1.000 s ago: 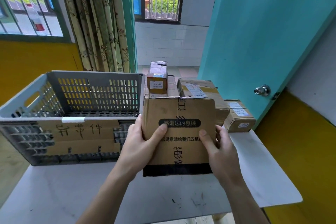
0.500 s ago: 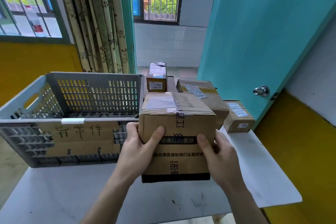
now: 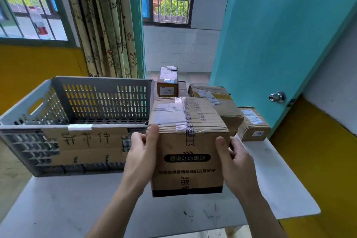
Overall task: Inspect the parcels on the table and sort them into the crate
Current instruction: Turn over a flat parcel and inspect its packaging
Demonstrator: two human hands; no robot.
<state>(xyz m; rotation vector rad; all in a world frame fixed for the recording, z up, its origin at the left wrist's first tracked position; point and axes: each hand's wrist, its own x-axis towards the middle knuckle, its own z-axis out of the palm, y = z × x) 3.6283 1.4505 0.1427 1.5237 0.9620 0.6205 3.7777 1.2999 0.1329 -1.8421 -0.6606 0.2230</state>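
Observation:
A brown cardboard parcel (image 3: 188, 147) with black printed text and clear tape on top is held above the white table (image 3: 77, 208). My left hand (image 3: 142, 152) grips its left side, thumb on the front upper corner. My right hand (image 3: 234, 157) grips its right side, thumb on the front face. The grey slotted crate (image 3: 81, 102) stands just left of the parcel, with a cardboard label on its front wall; I see nothing inside it. Behind the held parcel lie three more parcels: a small upright one (image 3: 167, 82), a larger one (image 3: 218, 102) and a small one (image 3: 253, 123) at the right.
A teal door (image 3: 270, 44) with a metal knob (image 3: 277, 96) stands close on the right, beside a yellow wall. Curtains (image 3: 104, 21) and barred windows are behind the crate. The table's right edge (image 3: 301, 189) is near my right forearm.
The parcel has tipped forward so its taped top face now shows. My left thumb has slid up to the top front corner. Both hands keep their hold.

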